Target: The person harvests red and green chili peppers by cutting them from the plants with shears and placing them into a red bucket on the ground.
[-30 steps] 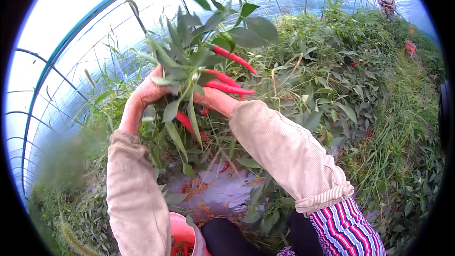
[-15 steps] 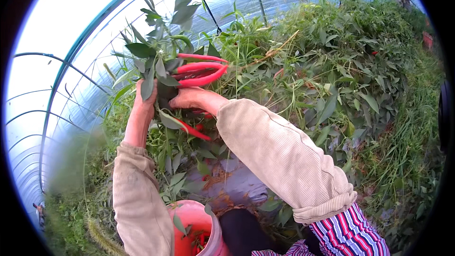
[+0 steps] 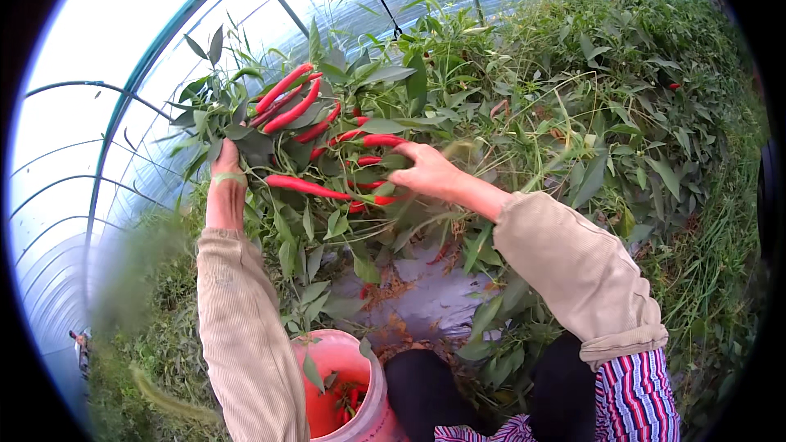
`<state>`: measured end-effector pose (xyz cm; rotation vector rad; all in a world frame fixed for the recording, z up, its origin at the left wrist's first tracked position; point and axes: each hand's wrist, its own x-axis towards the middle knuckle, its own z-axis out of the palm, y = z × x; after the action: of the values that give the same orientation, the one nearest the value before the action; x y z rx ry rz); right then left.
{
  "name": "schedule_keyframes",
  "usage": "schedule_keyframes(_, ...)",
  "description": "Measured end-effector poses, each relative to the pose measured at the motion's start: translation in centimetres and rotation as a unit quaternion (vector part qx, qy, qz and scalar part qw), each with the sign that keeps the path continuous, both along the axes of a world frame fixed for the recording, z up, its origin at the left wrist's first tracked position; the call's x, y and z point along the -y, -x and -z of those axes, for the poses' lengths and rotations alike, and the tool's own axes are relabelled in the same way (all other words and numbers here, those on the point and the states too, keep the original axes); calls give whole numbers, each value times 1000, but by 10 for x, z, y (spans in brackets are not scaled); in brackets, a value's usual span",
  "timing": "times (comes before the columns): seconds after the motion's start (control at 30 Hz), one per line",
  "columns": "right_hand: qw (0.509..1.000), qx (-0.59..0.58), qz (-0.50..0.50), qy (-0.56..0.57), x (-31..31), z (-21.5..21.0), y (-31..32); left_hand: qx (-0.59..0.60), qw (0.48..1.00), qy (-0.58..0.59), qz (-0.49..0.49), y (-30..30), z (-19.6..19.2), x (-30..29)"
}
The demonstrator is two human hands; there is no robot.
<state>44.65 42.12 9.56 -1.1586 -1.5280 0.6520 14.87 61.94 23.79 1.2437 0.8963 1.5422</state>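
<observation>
A chili plant (image 3: 327,115) carries several long red peppers (image 3: 286,102) among green leaves. My left hand (image 3: 225,176) reaches up into the plant's left side and grips a leafy branch; leaves hide its fingers. My right hand (image 3: 430,172) comes in from the right. Its fingers close around a red pepper (image 3: 378,141), and its thumb is near another pepper (image 3: 372,192). One more long red pepper (image 3: 303,187) hangs between the two hands.
A pink bucket (image 3: 332,360) with a few red peppers and leaves inside stands below, by my knees. Grey ground sheeting (image 3: 417,299) shows under the plant. Dense green plants (image 3: 622,115) fill the right side. The greenhouse's curved frame and plastic cover (image 3: 123,106) rise on the left.
My right hand has moved right and down from the upper pepper cluster to lower peppers. My left hand stays on the branch. The bucket is more in view.
</observation>
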Motion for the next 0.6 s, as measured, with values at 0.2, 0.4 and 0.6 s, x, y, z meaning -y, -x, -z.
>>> schedule_keyframes(0.2, 949, 243, 153, 127, 40, 60, -74, 15, 1000, 12, 10, 13, 4, -13)
schedule_keyframes(0.4, 809, 547, 169, 133, 100, 142, -144, 13, 996, 19, 84, 36, 9, -17)
schedule_keyframes(0.6, 783, 572, 186, 159, 136, 209, -175, -244, 945, -206, 78, 57, 33, 47)
